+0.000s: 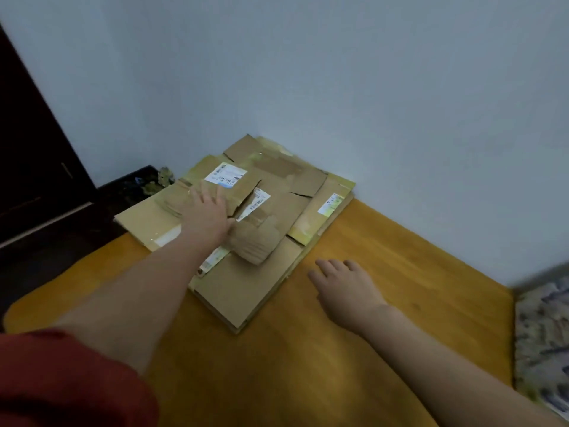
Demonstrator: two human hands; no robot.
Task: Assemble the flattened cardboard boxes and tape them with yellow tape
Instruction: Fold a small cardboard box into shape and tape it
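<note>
A: How is the left hand (207,215) held?
B: It is laid flat, palm down, fingers straight and a little spread, on top of the flattened cardboard boxes (246,291). Nothing is gripped; the cardboard is only touched.
A: And the right hand (345,285)?
B: It is rested palm down on the wooden table (415,272), fingers relaxed, and nothing is held. The stack is found just to its left, apart from the fingertips.
A: What can be counted?
B: Two hands and one stack. Several boxes are layered under the left hand, but the exact number cannot be told. Three white labels (225,174) are clearly seen: one just beyond the left fingertips, one beside the left thumb, one beyond the right hand. One red sleeve (61,380) is seen on the left arm
</note>
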